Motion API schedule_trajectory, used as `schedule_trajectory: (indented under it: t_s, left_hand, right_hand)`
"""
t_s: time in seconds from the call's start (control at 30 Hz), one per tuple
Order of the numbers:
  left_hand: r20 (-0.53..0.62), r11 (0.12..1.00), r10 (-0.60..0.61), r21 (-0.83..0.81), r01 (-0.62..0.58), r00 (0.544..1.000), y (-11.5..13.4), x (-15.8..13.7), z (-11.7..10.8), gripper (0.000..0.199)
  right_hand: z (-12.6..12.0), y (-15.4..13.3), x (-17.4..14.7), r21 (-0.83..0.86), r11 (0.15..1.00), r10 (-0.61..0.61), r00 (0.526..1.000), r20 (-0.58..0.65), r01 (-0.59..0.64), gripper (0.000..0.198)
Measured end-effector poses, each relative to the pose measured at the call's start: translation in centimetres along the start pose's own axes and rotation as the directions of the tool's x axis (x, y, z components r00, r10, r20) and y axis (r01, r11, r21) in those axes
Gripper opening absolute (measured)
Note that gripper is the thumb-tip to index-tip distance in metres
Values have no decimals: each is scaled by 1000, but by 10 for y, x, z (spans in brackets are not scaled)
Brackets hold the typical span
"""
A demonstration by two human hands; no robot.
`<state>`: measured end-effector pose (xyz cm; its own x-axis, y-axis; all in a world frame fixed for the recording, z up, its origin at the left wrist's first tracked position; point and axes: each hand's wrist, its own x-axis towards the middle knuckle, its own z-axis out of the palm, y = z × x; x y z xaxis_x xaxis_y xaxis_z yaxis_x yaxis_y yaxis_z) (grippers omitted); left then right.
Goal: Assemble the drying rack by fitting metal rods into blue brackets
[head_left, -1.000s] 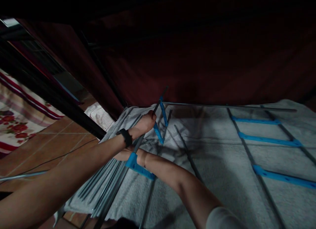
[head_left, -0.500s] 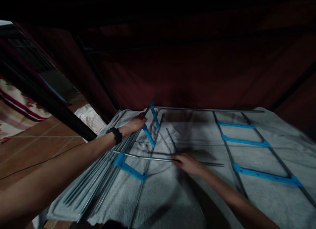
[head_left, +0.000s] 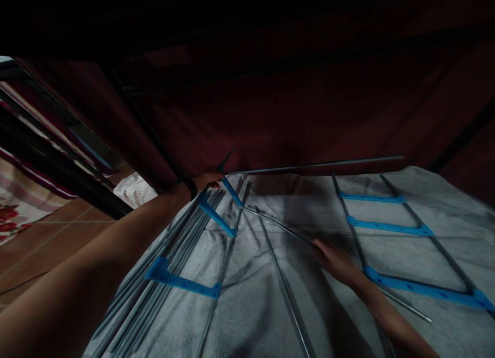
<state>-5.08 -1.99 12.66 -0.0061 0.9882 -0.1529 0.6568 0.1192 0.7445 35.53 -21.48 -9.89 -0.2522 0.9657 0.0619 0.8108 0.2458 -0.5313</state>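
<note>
My left hand (head_left: 209, 179), a dark band at its wrist, is closed at the far left of the bedding around a metal rod (head_left: 227, 160) that sticks out beyond it. Beside its fingers a blue plastic bracket (head_left: 232, 191) slants down to another rod (head_left: 225, 262) lying lengthwise. Two more blue brackets, a middle one (head_left: 217, 217) and a nearer one (head_left: 181, 282), reach that same rod. My right hand (head_left: 332, 257) grips a thin metal tube (head_left: 284, 226), which crosses above the cloth from the brackets toward the lower right.
Several loose rods (head_left: 154, 301) lie bundled at left. A ladder-like frame of rods and blue brackets (head_left: 390, 226) is at right. Further rods (head_left: 284, 283) rest in the middle. One long rod (head_left: 317, 166) runs along the dark red curtain (head_left: 270, 116). Grey cloth (head_left: 251, 317) lies underneath.
My right hand has moved right, swinging its tube so that the right end points lower. My left hand is slightly further left, and the brackets near it have shifted left.
</note>
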Motion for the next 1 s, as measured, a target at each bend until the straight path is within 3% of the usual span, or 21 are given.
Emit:
schedule_trajectory:
  t_s: [0.1,0.27,0.33,0.57,0.77,1.0]
  left_hand:
    - [4,994,-107,-15,107,994,2,9,9,26]
    - [78,992,70,-108,-61,995,-4,17,23,40]
    - [76,992,81,-101,-73,994,-6,20,25,45]
    - [-54,994,-87,-64,84,995,-6,30,30,37]
    - [-31,994,-72,-85,69,997,-6,31,33,41]
    - [-36,995,-103,-24,102,994,4,24,36,49]
  right_hand:
    - [-5,-1,22,-17,1000,7,1000,22,-6,42]
    - [-7,5,49,-63,998,1,999,-51,-4,46]
    - [-5,9,55,-66,998,8,997,-81,-14,45]
    - [-2,3,58,-48,999,6,996,-90,-10,43]
    - [-7,-16,43,-55,998,-36,999,11,36,44]
    - [-11,-11,-8,-49,995,-78,994,74,82,39]
